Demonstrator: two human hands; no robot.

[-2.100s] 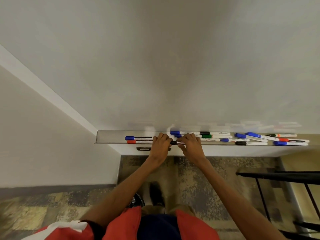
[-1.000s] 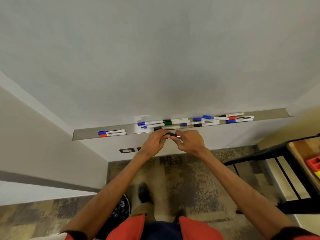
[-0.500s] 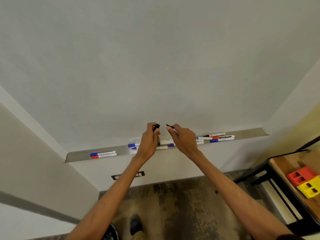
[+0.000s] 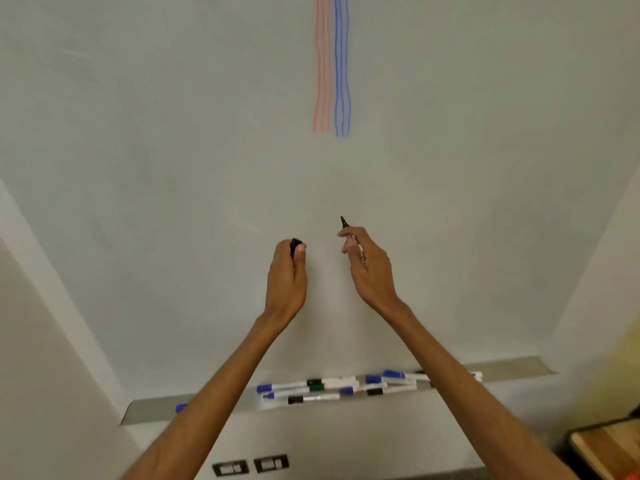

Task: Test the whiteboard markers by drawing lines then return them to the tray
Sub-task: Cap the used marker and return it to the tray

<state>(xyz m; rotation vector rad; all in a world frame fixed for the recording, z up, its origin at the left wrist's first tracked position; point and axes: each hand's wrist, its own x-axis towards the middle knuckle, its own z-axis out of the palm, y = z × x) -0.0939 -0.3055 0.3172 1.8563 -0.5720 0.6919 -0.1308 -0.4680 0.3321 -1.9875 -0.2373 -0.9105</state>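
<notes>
My right hand (image 4: 367, 268) grips an uncapped black marker (image 4: 344, 223), tip pointing up, close to the whiteboard (image 4: 173, 133). My left hand (image 4: 286, 275) is closed around the marker's black cap (image 4: 295, 244). Both hands are raised in front of the board, well above the metal tray (image 4: 512, 365). Several capped markers (image 4: 322, 388) in blue, green and black lie in the tray, partly hidden by my forearms. Higher on the board are red vertical lines (image 4: 320, 64) and blue vertical lines (image 4: 341, 64) side by side.
The board's left frame edge (image 4: 52, 282) runs diagonally down to the tray. Wall outlets (image 4: 251, 465) sit below the tray. A wooden table corner (image 4: 609, 448) shows at the lower right.
Both hands pulled the cap off the black marker at the tray and rose up the board. My view tilted upward, bringing the red and blue lines into sight.
</notes>
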